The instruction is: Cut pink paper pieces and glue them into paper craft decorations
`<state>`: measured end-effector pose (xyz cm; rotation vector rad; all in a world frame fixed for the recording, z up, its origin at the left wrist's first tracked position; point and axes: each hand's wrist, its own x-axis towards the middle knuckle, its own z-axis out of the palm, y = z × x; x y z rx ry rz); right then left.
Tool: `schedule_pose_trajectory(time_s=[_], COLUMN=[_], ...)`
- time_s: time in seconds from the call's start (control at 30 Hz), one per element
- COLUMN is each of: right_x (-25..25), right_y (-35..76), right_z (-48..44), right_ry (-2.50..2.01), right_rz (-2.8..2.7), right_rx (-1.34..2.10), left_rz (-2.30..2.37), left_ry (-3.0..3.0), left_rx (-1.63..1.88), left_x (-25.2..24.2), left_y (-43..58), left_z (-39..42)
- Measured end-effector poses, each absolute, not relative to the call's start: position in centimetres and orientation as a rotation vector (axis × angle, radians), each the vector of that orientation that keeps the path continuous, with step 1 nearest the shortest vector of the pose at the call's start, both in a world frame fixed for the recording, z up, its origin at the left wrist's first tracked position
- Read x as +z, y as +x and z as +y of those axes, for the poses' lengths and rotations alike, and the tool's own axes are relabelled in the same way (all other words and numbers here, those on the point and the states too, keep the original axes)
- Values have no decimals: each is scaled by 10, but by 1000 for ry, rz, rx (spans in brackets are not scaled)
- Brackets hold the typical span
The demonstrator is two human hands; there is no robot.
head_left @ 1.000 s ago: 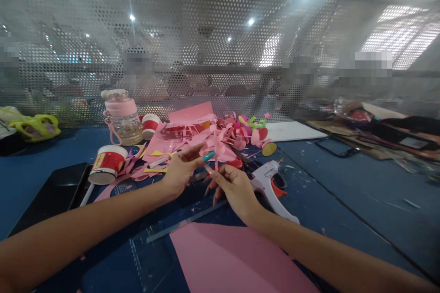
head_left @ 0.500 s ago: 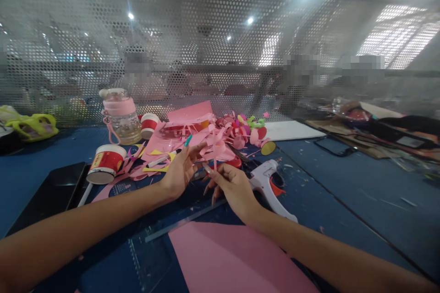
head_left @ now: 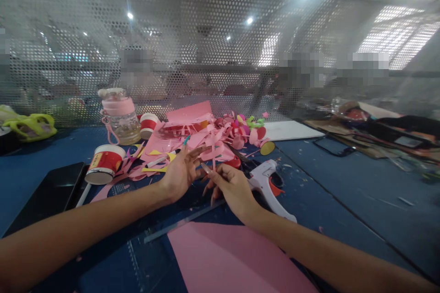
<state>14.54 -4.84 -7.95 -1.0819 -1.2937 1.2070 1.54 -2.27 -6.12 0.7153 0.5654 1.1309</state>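
My right hand (head_left: 237,190) pinches the lower end of a narrow pink paper strip (head_left: 213,149), which stands upright from the fingertips. Just left of it, my left hand (head_left: 179,173) is open, palm turned up and fingers stretched toward the strip; I see nothing held in it. Behind both hands spreads a heap of pink paper scraps (head_left: 192,128). A white glue gun (head_left: 266,185) lies to the right of my right hand. Below my wrists are a pink sheet of paper (head_left: 230,256) and a clear ruler (head_left: 182,222).
Two red-and-white paper cups, the nearer one (head_left: 106,164) tipped over, lie by a pink-lidded bottle (head_left: 120,116). A black flat device (head_left: 51,197) is at left. Flower-like paper pieces (head_left: 252,128) and a white board (head_left: 292,130) sit behind. A perforated screen (head_left: 213,41) borders the table.
My left hand's fingers have opened and drawn slightly away from the strip. My right hand keeps its pinch in almost the same place.
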Motion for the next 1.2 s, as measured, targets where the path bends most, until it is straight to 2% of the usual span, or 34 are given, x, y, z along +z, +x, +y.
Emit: schedule_pose_trajectory(time_s=[1.2], right_x=[-83], right_y=[146], right_z=[-46], right_ry=[-1096], right_rz=[-1286], right_rx=[1209], left_rz=[536], left_ry=[684], left_rx=[1088], left_x=[-55], left_y=[15], left_z=[-24])
